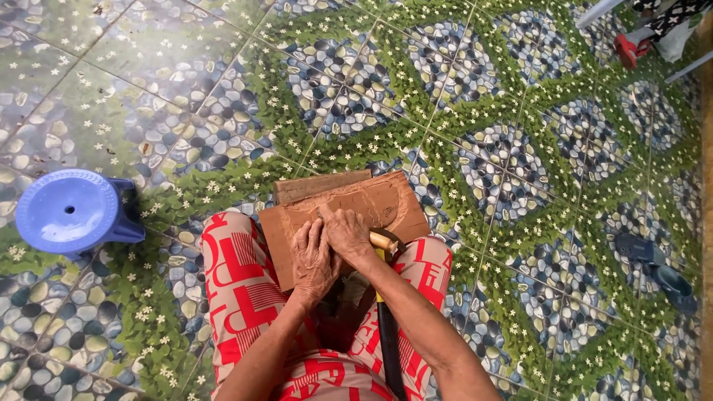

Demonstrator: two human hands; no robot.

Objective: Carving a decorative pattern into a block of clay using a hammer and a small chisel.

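Seen from above, a person's lap, two forearms and two hands are shown. The legs are covered by loose trousers (241,297) of pale pink cloth, printed all over with large blocky red shapes. The cloth is creased over both knees. Both forearms are bare, and no sleeve is seen within the frame. The left hand (312,260) and the right hand (347,234) are bare too, without gloves, and the fingers are wrinkled.

Blue plastic stool (70,212), dark sandals (657,267) (well apart), pebble-patterned floor tiles (483,111)
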